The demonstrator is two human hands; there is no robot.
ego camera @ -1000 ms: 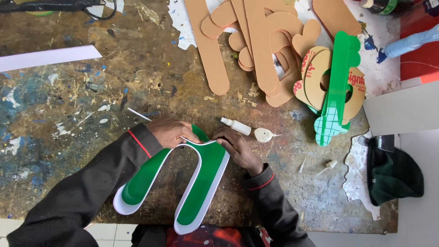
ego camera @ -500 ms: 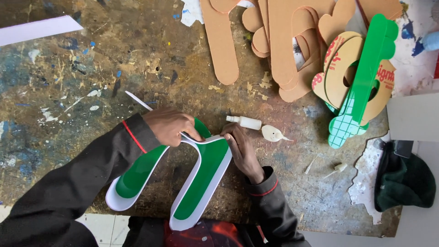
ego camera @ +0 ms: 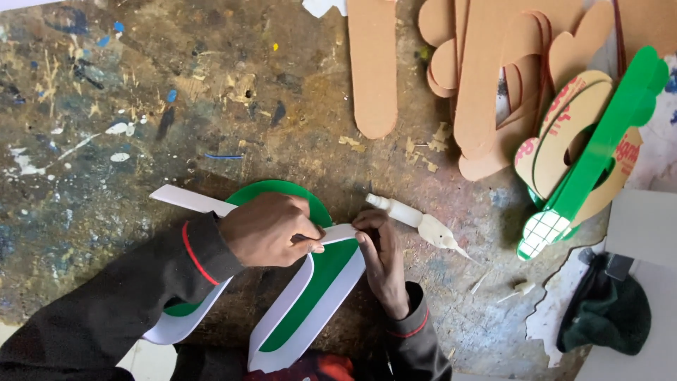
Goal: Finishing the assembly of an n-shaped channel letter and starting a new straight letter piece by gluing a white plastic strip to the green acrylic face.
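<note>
Both arms in dark, charcoal-black long sleeves, soft knit-looking fabric, a bit creased. Left sleeve has a thin red stripe circling the cuff just short of the wrist. Right sleeve has the same thin red line round its cuff. Left hand bare, no glove, no ring or watch showing. Right hand bare too, nails short. At the bottom edge, between the arms, a patch of red-orange cloth, possibly trousers or a shirt front; too cropped to say.
</note>
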